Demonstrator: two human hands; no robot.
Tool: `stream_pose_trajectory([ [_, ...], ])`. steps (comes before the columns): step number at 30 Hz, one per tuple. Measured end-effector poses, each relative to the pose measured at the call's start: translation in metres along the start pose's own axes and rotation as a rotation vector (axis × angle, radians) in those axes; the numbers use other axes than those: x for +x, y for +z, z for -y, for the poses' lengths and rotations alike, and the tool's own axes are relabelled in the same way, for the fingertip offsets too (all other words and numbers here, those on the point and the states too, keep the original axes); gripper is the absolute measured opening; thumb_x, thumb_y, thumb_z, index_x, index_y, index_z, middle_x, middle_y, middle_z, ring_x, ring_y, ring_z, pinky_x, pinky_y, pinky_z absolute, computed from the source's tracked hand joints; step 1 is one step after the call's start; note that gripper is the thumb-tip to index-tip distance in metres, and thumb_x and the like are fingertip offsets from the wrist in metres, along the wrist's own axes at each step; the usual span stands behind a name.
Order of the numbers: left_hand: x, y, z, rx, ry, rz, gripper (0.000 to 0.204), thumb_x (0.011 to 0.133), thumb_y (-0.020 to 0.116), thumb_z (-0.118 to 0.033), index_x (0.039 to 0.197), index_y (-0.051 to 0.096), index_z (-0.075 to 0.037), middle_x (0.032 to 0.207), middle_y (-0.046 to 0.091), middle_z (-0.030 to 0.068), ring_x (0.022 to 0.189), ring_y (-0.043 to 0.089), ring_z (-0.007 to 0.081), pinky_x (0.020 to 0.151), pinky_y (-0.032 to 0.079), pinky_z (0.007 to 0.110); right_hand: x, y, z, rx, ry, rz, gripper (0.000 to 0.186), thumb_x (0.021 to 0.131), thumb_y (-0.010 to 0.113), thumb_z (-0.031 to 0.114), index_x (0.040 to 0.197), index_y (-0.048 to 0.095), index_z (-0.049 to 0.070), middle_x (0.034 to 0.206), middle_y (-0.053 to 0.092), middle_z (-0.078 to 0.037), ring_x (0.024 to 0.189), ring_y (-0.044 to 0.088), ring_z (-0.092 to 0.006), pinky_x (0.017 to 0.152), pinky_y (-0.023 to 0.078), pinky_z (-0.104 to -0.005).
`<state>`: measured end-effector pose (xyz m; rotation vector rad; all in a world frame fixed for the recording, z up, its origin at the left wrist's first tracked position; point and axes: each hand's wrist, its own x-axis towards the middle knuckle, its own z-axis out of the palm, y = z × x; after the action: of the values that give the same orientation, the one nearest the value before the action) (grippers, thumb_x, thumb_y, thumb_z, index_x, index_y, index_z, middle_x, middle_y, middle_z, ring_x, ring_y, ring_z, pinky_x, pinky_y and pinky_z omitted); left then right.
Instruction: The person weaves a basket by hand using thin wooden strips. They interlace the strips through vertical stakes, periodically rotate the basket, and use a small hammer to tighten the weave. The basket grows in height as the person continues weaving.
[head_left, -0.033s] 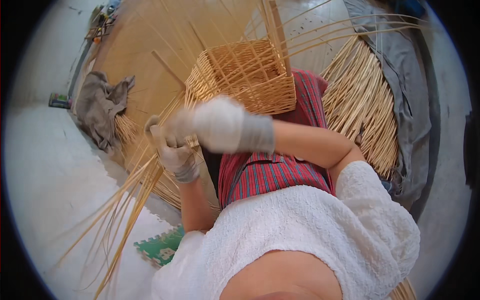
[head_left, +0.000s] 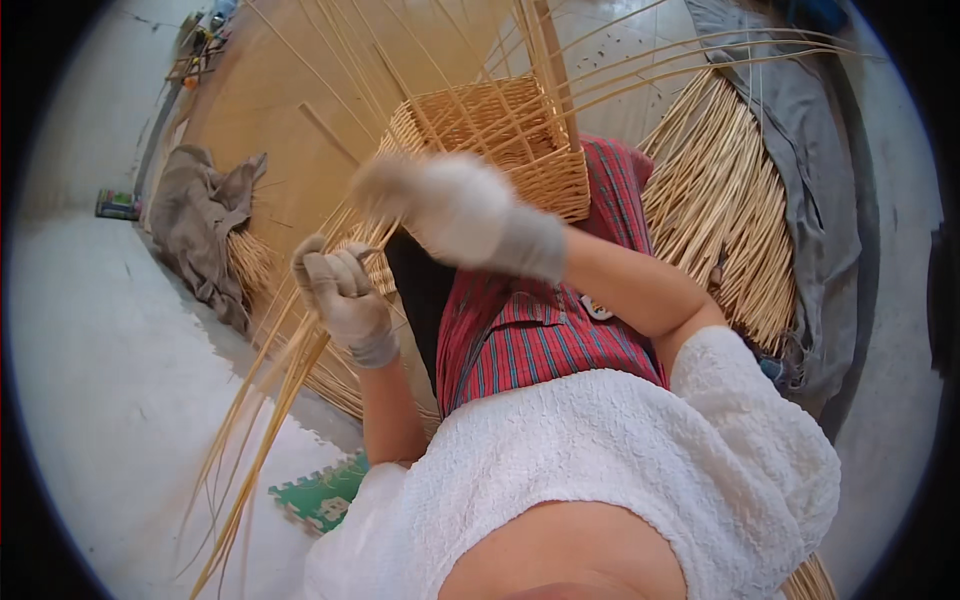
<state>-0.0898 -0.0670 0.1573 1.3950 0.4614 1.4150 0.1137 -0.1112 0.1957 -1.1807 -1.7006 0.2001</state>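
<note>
A rectangular woven wicker basket [head_left: 555,185] rests on my lap, its long loose stakes fanning upward and to the right. My left hand [head_left: 345,295], in a pale work glove, is closed round wicker strands [head_left: 300,350] at the basket's near left side. Their long ends trail down to the lower left. Just above and to the right of it is my gloved right hand [head_left: 455,205], in front of the basket's near left corner. Motion smears its fingers, so whether they hold a strand does not show.
Right of the basket lies a large bundle of wicker rods [head_left: 725,200] on grey cloth [head_left: 815,190]. Another grey cloth [head_left: 200,215] covers more rods at the left. A green foam mat [head_left: 315,495] lies at the lower left. Long stakes stretch across the upper area.
My right hand has moved up, away from my left hand, and slightly to the right. My left hand stays nearly in place. The trailing strand ends at the lower left have shifted.
</note>
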Motion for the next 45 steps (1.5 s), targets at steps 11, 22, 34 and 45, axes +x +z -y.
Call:
stream_pose_trajectory([
  [11,-0.066,0.029,0.085,0.649,-0.335,-0.058,0.057,0.099,0.067,-0.014,0.147,0.040,-0.002,0.109,0.069,0.0131,0.094,0.068,0.0180,0.087,0.055,0.031,-0.113,-0.028,-0.126,0.697,0.668,-0.792,0.022,0.092,0.071,-0.005,0.107,0.063,0.008,0.100,0.073,-0.007,0.086,0.070,-0.0134,0.067,0.055,-0.0257],
  [22,-0.006,0.053,0.134,0.201,-0.747,-0.086,0.040,0.091,0.079,-0.019,0.118,0.054,-0.004,0.055,0.060,0.0043,0.036,0.050,0.0103,0.031,0.034,0.026,-0.117,-0.035,-0.135,0.495,0.726,-0.700,0.020,0.090,0.075,-0.003,0.103,0.062,0.006,0.091,0.070,-0.005,0.082,0.068,-0.0122,0.072,0.056,-0.0247],
  [34,-0.014,0.049,0.139,0.080,-0.768,-0.122,0.037,0.090,0.078,-0.013,0.112,0.049,-0.006,0.058,0.060,0.0056,0.042,0.054,0.0124,0.034,0.038,0.027,-0.122,-0.011,-0.029,0.148,0.463,-0.475,0.012,0.098,0.068,0.013,0.105,0.066,0.002,0.094,0.073,-0.011,0.083,0.070,-0.0163,0.076,0.057,-0.0311],
  [45,-0.018,0.041,0.170,0.015,-0.644,-0.125,0.026,0.097,0.068,-0.011,0.116,0.052,-0.006,0.073,0.067,0.0082,0.057,0.065,0.0151,0.049,0.052,0.028,0.074,0.020,-0.095,0.650,0.063,-0.504,0.033,0.106,0.047,0.021,0.134,0.053,0.004,0.104,0.069,-0.013,0.104,0.068,-0.0255,0.091,0.052,-0.0362],
])
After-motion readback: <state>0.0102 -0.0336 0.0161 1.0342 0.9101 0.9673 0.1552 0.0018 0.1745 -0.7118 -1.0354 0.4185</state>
